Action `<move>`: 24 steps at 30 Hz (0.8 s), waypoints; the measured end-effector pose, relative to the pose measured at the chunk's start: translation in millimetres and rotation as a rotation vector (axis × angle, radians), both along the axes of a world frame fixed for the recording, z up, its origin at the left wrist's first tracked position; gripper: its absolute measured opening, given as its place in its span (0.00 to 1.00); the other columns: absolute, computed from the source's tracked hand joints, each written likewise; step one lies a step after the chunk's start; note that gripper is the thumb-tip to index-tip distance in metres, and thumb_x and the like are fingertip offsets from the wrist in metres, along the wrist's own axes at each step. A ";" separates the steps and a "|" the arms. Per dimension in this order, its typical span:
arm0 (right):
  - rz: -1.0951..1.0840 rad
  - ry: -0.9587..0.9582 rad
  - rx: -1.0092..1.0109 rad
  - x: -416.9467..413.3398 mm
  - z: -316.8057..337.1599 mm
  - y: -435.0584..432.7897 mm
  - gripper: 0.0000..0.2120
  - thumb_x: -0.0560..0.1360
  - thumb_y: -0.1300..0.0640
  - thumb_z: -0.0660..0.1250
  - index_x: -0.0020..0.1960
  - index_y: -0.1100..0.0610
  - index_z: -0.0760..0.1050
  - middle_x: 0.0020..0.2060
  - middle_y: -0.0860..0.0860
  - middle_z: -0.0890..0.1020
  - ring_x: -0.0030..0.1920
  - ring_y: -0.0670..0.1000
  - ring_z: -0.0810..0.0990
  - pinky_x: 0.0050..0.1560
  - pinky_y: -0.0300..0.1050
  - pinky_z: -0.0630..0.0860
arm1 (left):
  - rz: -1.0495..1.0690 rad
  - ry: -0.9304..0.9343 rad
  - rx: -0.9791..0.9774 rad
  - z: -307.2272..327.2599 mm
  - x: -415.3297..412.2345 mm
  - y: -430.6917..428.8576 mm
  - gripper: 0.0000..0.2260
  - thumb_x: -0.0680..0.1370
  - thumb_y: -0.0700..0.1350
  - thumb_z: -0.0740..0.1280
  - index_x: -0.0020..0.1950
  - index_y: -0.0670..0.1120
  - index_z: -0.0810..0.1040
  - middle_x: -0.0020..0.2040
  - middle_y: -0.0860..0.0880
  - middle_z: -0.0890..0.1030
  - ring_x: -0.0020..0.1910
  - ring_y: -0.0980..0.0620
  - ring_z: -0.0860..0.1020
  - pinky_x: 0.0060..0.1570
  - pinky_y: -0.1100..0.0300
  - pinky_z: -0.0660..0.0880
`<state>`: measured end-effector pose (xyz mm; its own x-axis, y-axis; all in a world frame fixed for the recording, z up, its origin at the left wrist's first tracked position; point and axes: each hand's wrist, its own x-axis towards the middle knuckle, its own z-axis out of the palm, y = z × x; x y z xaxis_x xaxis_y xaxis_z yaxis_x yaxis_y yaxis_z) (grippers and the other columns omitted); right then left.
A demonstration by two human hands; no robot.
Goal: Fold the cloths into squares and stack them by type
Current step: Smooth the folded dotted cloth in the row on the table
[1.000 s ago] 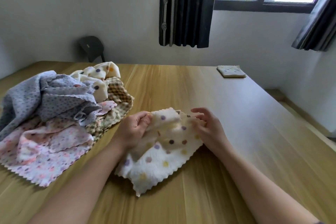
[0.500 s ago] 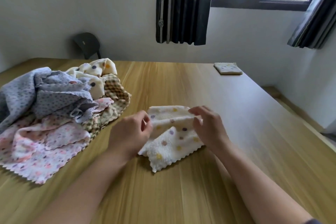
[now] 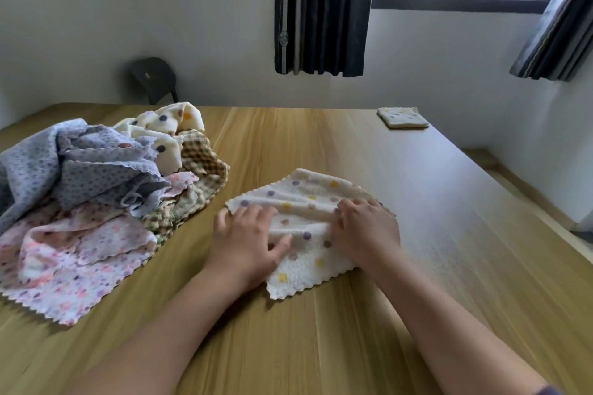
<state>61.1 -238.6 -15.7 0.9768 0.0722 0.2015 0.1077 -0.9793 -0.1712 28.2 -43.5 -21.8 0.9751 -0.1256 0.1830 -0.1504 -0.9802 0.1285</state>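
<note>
A cream cloth with coloured dots (image 3: 305, 202) lies partly folded on the wooden table (image 3: 321, 346) in front of me. My left hand (image 3: 247, 242) lies flat on its left side, fingers spread, thumb on the fabric. My right hand (image 3: 365, 231) presses its right side with fingers lying over the fold. A heap of unfolded cloths (image 3: 96, 196) sits at the left: grey dotted, pink flowered, beige checked and another cream dotted one. One folded square cloth (image 3: 402, 118) rests at the table's far right corner.
The table's right edge drops to the floor along the wall. A dark chair (image 3: 154, 77) stands behind the table at the far left. Dark curtains (image 3: 321, 9) hang by the window above the far edge.
Both hands went from pinching the raised cloth to pressing it flat on the table. The far edge has been spread away from me.
</note>
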 end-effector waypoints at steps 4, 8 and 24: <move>-0.001 -0.063 0.079 -1.1 1.5 -0.3 0.16 0.80 0.52 0.53 0.64 0.51 0.72 0.60 0.48 0.76 0.61 0.50 0.71 0.47 0.45 0.67 | 0.004 0.041 -0.094 -4.8 8.0 10.4 0.26 0.77 0.52 0.57 0.75 0.53 0.57 0.77 0.53 0.54 0.76 0.55 0.51 0.71 0.40 0.37; 0.268 0.001 0.156 1.9 -6.4 -1.5 0.14 0.80 0.53 0.56 0.59 0.55 0.75 0.59 0.48 0.76 0.64 0.51 0.71 0.58 0.43 0.65 | -0.123 -0.096 -0.259 0.9 1.7 12.8 0.27 0.70 0.51 0.52 0.70 0.52 0.67 0.71 0.55 0.66 0.71 0.58 0.61 0.73 0.50 0.45; 0.082 -0.043 0.599 39.2 -7.6 -0.2 0.14 0.79 0.58 0.60 0.62 0.48 0.75 0.59 0.50 0.77 0.56 0.49 0.75 0.52 0.41 0.69 | -0.138 0.155 -0.093 -14.4 8.7 11.4 0.26 0.81 0.59 0.49 0.78 0.55 0.48 0.78 0.55 0.46 0.76 0.58 0.42 0.74 0.55 0.36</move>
